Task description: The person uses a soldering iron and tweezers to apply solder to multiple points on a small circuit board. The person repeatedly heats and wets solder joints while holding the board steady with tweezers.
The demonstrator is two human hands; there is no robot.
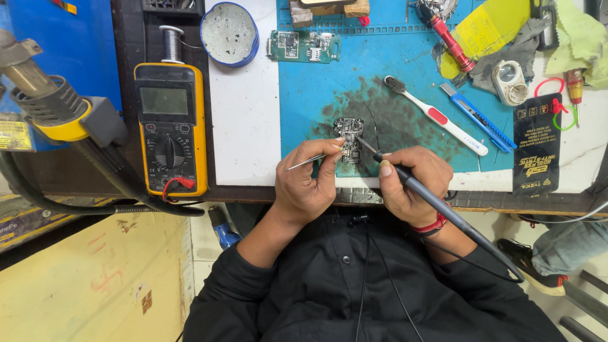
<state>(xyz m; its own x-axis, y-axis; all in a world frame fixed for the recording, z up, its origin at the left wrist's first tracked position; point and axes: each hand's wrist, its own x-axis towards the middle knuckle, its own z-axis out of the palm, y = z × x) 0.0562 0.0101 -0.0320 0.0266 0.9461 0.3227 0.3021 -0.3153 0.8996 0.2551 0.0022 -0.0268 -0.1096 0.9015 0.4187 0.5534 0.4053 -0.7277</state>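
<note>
The person's black shirt (354,285) filled the bottom of the view, and from it both forearms reached up to the near edge of the blue work mat (304,95). On that mat's near edge, inside a dark sooty stain, lay a small black circuit board (349,138). The left hand (304,183) was closed in a pinch around thin metal tweezers (308,162), whose tips pointed at the board's left side. The right hand (411,185) was wrapped around the grip of a soldering iron (430,199), its tip touching the board's right edge. Further up the mat from the board rested a green circuit board (304,46); to the board's right on the mat lay a white toothbrush (437,115) and a blue utility knife (478,117). Left of the mat, past a white strip of bench, stood a yellow multimeter (170,130), with a round tin (229,33) above it.
</note>
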